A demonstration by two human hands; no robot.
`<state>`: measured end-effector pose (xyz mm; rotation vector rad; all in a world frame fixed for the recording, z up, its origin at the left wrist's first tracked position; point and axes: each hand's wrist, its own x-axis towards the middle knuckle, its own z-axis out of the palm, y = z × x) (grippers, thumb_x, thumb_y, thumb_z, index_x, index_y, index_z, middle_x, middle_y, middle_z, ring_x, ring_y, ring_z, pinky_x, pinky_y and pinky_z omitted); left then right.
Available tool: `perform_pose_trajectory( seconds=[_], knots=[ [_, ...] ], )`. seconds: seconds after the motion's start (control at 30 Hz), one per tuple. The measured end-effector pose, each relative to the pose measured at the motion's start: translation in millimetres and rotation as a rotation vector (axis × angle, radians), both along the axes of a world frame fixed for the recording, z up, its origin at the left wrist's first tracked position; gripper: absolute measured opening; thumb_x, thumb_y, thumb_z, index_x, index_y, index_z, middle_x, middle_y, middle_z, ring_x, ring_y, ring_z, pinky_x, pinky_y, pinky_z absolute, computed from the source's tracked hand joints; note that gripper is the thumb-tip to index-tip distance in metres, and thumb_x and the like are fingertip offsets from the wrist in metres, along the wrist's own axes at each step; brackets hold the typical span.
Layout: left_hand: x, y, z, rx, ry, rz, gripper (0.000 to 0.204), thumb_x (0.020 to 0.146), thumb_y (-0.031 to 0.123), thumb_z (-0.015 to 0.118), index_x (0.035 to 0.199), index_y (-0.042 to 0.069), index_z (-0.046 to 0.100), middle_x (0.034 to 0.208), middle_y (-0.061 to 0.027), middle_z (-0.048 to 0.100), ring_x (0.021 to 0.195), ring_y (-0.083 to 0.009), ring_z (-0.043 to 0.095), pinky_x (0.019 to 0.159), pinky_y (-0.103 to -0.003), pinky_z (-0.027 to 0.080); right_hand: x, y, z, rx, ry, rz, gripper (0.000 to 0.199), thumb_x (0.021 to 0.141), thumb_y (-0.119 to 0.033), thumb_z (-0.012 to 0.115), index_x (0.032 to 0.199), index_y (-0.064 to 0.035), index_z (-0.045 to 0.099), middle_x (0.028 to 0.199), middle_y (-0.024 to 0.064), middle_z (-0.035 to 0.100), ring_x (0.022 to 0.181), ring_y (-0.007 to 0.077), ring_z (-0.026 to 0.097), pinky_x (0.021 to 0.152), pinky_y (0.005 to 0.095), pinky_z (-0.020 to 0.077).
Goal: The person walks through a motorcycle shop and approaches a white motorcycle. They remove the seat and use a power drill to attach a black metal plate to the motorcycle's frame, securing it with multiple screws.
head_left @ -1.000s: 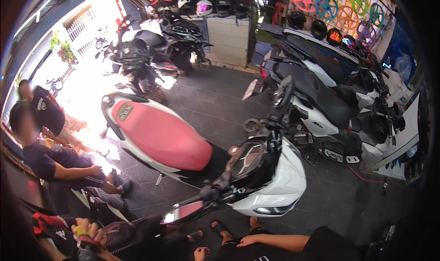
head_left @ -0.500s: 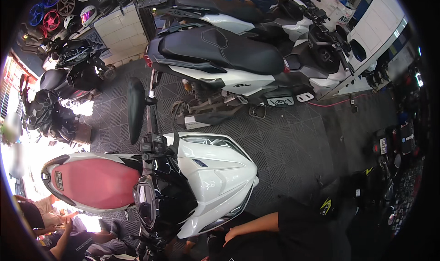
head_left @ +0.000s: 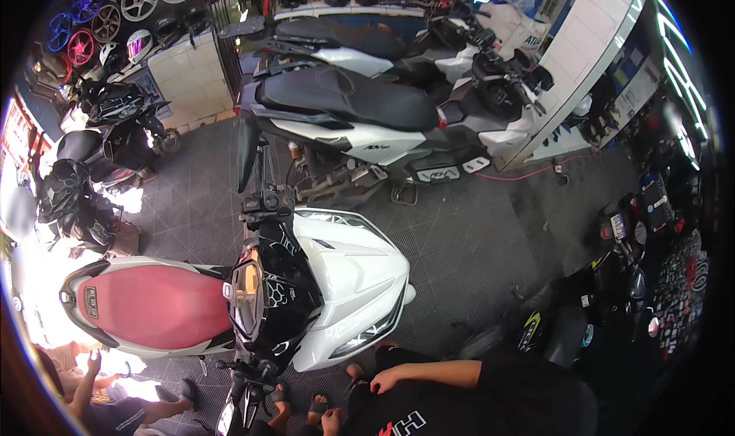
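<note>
The white scooter (head_left: 344, 283) stands in the low middle of the view on the dark tiled floor (head_left: 475, 244). Its long axis runs almost level across the picture, from the red seat (head_left: 153, 306) on the left to the white nose (head_left: 379, 321) on the right. The handlebar crosses this axis: one end goes up to the mirror (head_left: 246, 149), and the other end (head_left: 249, 371) comes down toward us. Our right hand (head_left: 380, 380) comes in from the lower right on a bare forearm under a black sleeve. It lies just below the nose, near it, but we see no contact. From this hand the scooter lies up and to the left, and the lower bar end is further to the left at about the same height. The fingers look loosely curled with nothing between them, but we cannot tell surely if the hand is closed. Our left hand is not in the picture, so the right one is the only hand we can place near the scooter. Behind the white scooter a grey scooter (head_left: 344, 99) with a black seat is parked parallel to it, well apart. At the lower left another person's hand (head_left: 93, 359) shows beside the seat.
</note>
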<state>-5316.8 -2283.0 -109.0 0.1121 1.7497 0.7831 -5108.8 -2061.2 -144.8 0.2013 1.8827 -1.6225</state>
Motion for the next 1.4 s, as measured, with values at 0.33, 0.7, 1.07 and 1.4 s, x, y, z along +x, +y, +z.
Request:
perform_pose_trajectory(
  seconds=[0.33,0.7,1.07,1.4],
  knots=[
    [-32,149,-12,0.051,0.119,-0.462,0.020,0.096,0.017,0.055,0.085,0.002,0.062,0.075,-0.0150,0.062,0.065,-0.0221,0.060,0.060,-0.039,0.046,127,68,19,0.432,-0.174,-1.050,0.029,0.092,-0.026,0.066,0.113,-0.0069,0.074,0.101,0.0110,0.077,0.091,0.0209,0.074,0.086,0.0355,0.0580],
    [181,433,9,0.251,0.160,-0.877,0.022,0.096,0.019,0.056,0.087,-0.001,0.063,0.077,-0.0184,0.064,0.068,-0.0230,0.061,0.063,-0.040,0.047,396,141,-64,0.541,-0.713,-1.867,0.038,0.087,-0.034,0.057,0.105,-0.0078,0.077,0.110,0.0221,0.073,0.104,0.0420,0.069,0.093,0.0504,0.0546],
    [368,538,45,0.041,0.263,-1.421,0.025,0.095,0.020,0.057,0.089,-0.003,0.063,0.079,-0.0217,0.066,0.070,-0.0239,0.063,0.067,-0.041,0.048,495,122,-46,-0.182,-1.035,-1.964,0.047,0.090,-0.041,0.056,0.121,-0.0100,0.073,0.124,0.0229,0.068,0.118,0.0403,0.064,0.104,0.0482,0.0499],
    [487,686,40,0.371,0.369,-1.494,0.029,0.095,0.022,0.058,0.091,-0.006,0.064,0.081,-0.0247,0.068,0.073,-0.0247,0.065,0.070,-0.042,0.049,697,333,-20,0.116,-0.760,-2.154,0.037,0.090,-0.032,0.061,0.106,-0.0019,0.074,0.105,0.0201,0.075,0.094,0.0280,0.074,0.086,0.0422,0.0576]
  ],
)
